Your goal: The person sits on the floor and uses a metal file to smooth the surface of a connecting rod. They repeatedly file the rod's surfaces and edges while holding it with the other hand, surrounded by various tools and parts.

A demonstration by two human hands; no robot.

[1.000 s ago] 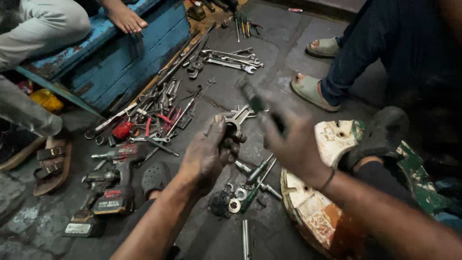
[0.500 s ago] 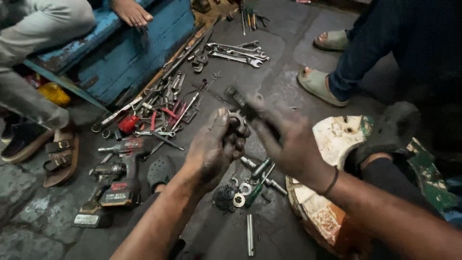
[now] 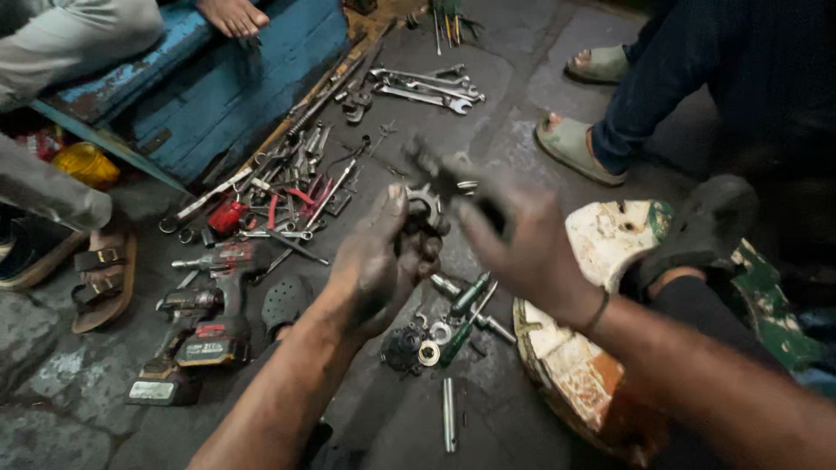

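My left hand (image 3: 379, 265), black with grease, grips a small metal part (image 3: 424, 209) in the middle of the view. My right hand (image 3: 514, 239) is closed around a dark tool handle (image 3: 453, 183) that meets the metal part from the upper left; the handle is blurred. Both hands hover above the dark concrete floor (image 3: 522, 113). Directly below them lie a green-handled screwdriver (image 3: 461, 318), sockets, a washer (image 3: 428, 352) and a dark gear-like piece (image 3: 402, 346).
Wrenches (image 3: 427, 87), pliers and a red-handled tool (image 3: 228, 216) are scattered at left and top. A cordless drill (image 3: 205, 318) lies lower left. A blue wooden bench (image 3: 218, 83) stands upper left. A worn white and green block (image 3: 601, 348) sits right. Other people's sandalled feet (image 3: 575, 148) are around.
The view has shifted a little; my hands stay together on the metal part, with the right hand's tool turned slightly against it.
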